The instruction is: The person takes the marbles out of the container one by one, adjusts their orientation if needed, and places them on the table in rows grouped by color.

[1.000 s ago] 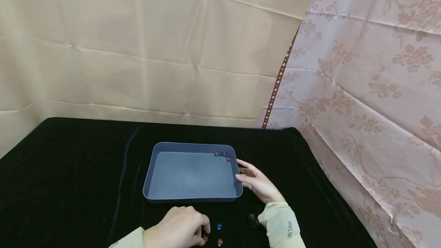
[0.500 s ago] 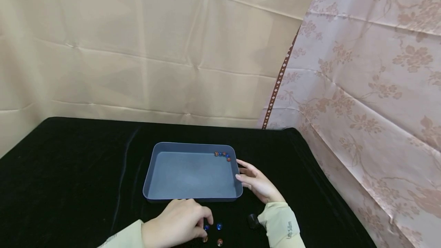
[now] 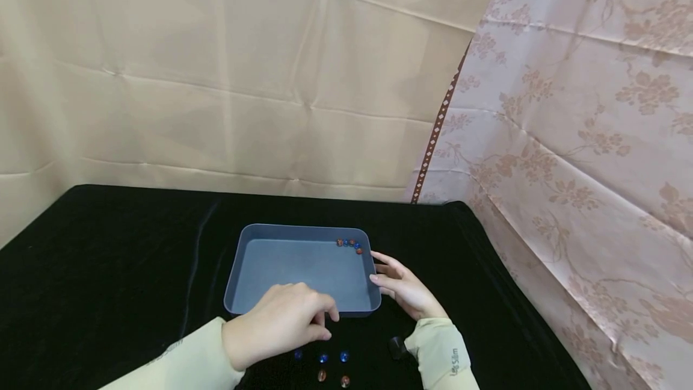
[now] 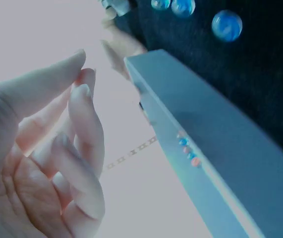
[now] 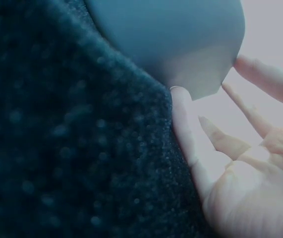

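Note:
My left hand (image 3: 284,321) is over the front edge of the grey-blue tray (image 3: 303,266), palm down with fingers bent. Between its thumb and index fingertip the head view shows a dark gap, and no marble shows in its fingers in the left wrist view. My right hand (image 3: 406,287) rests its fingertips against the tray's right side; the right wrist view shows its extended fingers at the tray's outer wall (image 5: 181,39). Below the left hand lie blue marbles, one (image 3: 344,355) beside another (image 3: 323,358), and orange-brown ones, including a marble (image 3: 345,381) near the front.
Several blue and orange-brown marbles (image 3: 352,242) line the tray's back right corner. Black cloth (image 3: 124,275) covers the table. A small black block (image 3: 397,348) sits at the right sleeve. A cream curtain (image 3: 260,77) and a floral curtain (image 3: 585,107) stand behind and right.
My left hand has risen away from the marbles and moved forward over the tray's front edge, uncovering more marbles on the cloth. The right hand and tray have barely moved.

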A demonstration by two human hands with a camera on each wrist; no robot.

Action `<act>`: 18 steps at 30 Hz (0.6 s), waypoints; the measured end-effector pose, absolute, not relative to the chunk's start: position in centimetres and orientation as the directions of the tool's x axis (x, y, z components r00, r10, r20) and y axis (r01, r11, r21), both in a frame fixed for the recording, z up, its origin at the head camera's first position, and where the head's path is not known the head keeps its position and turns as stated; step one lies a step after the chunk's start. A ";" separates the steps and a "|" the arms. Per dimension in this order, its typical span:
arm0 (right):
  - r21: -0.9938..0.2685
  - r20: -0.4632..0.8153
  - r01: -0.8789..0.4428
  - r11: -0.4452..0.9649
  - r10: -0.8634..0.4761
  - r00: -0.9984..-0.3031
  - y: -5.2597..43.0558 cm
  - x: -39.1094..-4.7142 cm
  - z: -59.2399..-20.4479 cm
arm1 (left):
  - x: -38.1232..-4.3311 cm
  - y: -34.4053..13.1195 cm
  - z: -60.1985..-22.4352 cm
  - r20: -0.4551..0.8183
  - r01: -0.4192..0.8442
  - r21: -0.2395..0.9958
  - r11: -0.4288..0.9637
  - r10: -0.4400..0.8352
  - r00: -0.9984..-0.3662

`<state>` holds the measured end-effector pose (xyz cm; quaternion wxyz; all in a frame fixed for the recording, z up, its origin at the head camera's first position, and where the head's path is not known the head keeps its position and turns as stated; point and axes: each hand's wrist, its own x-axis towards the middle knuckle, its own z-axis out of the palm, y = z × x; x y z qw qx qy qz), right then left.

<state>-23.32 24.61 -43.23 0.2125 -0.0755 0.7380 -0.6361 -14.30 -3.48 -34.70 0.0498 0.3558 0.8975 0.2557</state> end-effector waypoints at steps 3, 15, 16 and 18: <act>-0.973 -0.211 0.156 0.171 -0.386 -0.898 24.6 -23.3 -43.3 | -14.9 -3.3 -34.0 0.112 0.619 0.478 0.623 0.656 -0.747; -0.974 -0.212 0.160 0.162 -0.389 -0.897 24.7 -23.2 -43.3 | -17.6 -2.6 -32.0 0.122 0.594 0.461 0.659 0.616 -0.779; -0.974 -0.210 0.158 0.161 -0.389 -0.897 24.7 -23.2 -43.3 | -17.7 -2.5 -32.0 0.121 0.590 0.462 0.663 0.612 -0.782; -0.975 -0.206 0.155 0.159 -0.390 -0.897 24.7 -23.2 -43.3 | -18.2 -2.4 -31.9 0.118 0.580 0.466 0.668 0.603 -0.789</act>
